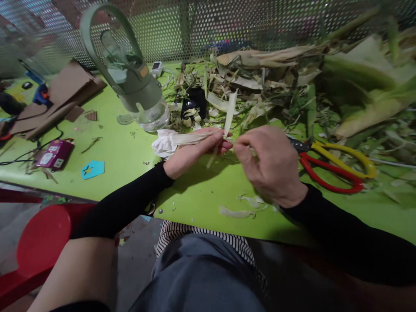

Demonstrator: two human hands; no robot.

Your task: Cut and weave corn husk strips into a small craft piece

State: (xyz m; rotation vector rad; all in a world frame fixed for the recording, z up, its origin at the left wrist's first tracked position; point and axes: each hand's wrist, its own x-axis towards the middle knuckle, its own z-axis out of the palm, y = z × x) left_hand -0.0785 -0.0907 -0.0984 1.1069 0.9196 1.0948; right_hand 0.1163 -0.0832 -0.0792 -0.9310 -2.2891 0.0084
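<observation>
Between my thumb and fingers, my left hand [203,149] grips a bundle of pale corn husk [190,138]. A crumpled white wad [165,143] sits at the bundle's left end. From the fingertips a flat husk strip [231,113] sticks up, and a thinner one hangs below. My right hand [269,162] is closed in a pinch just to the right, on a thin husk strip [231,140] that runs to the left fingertips. Scissors [331,167] with one red and one yellow handle lie right of my right hand.
Husk scraps [260,86] heap along the back, with larger green husks [367,82] at right. A clear water bottle [139,86] stands behind my left hand. At left lie cardboard [61,95], a purple box [56,154] and a blue paper piece [92,170]. A red stool [43,236] stands below.
</observation>
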